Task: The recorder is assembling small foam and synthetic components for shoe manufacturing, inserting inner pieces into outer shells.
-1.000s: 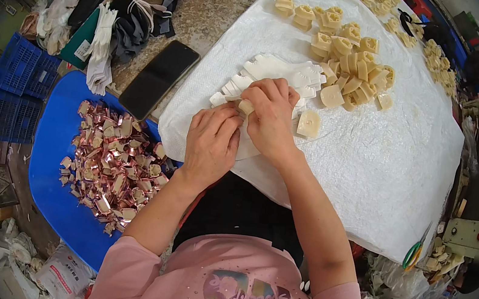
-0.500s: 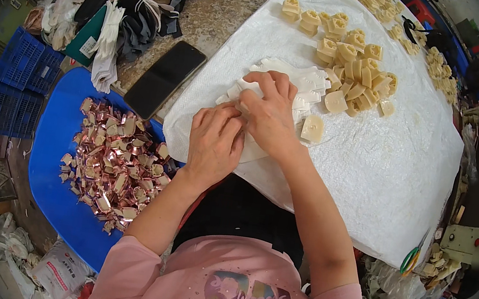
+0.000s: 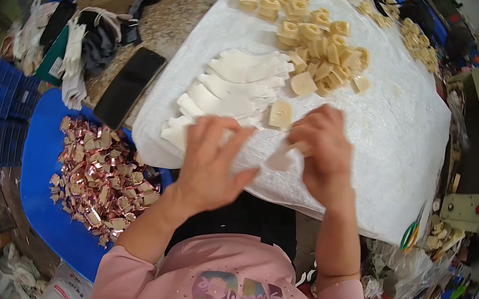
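On the white cloth lie several flat white pieces with notched edges, laid in overlapping rows. My left hand hovers at their near end, fingers apart, with nothing seen in it. To its right my right hand is closed in a pinch on a pale white piece, which hangs toward the left hand and is smeared by motion. A single cream plastic piece lies beside the white rows, just beyond the right hand. Farther off is a heap of cream plastic pieces.
At left stands a blue tub filled with shiny pink-and-beige pieces. A black phone lies between tub and white cloth. Scissors hang at the cloth's right edge. Gloves and blue crates are at far left.
Both hands have drawn back from the white pieces, uncovering the rows. My right hand has moved right and nearer, now with a pale piece; the left has opened. The whole view has shifted.
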`<state>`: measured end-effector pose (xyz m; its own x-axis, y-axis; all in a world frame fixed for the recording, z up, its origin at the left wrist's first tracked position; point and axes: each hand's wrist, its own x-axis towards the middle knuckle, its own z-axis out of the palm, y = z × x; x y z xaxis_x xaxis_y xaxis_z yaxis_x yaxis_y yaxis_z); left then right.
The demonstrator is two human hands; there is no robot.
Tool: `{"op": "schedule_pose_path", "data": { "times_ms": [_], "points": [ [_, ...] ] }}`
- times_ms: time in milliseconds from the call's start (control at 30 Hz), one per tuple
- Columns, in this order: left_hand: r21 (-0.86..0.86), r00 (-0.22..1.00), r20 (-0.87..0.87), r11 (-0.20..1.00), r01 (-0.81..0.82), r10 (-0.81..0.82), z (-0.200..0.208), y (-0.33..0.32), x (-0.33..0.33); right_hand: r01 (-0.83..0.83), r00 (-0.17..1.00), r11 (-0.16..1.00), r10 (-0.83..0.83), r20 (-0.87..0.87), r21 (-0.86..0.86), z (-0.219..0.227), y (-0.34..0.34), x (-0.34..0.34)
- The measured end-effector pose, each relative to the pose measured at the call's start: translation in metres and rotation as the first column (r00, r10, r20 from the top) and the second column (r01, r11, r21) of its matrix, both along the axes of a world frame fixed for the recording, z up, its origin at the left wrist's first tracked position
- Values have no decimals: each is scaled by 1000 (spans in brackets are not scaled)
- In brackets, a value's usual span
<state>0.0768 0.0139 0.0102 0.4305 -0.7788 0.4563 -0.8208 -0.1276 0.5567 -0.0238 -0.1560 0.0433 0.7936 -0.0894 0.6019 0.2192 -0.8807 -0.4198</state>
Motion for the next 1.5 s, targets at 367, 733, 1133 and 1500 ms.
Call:
{"op": "schedule_pose_path", "data": {
  "times_ms": [367,733,1133,1500],
  "points": [
    [-110,668,-739,994,9,-88,-42,-11,-32,62,980,998,-57,-193,21,-72,-19,9],
    [-256,72,-966,960,-114,-249,-40,-17,-34,493,845,869,-468,-259,37,-77,-24,-42],
    [-303,-15,-952,948,-102,-306,-34,-17,-43,361,907,731,-419,-37,579,-66,-4,-85],
    [-361,-8,-932,931,-54,-362,-5,-31,-83,85,901,918,-237,363,387,-55,41,-85]
  ]
}}
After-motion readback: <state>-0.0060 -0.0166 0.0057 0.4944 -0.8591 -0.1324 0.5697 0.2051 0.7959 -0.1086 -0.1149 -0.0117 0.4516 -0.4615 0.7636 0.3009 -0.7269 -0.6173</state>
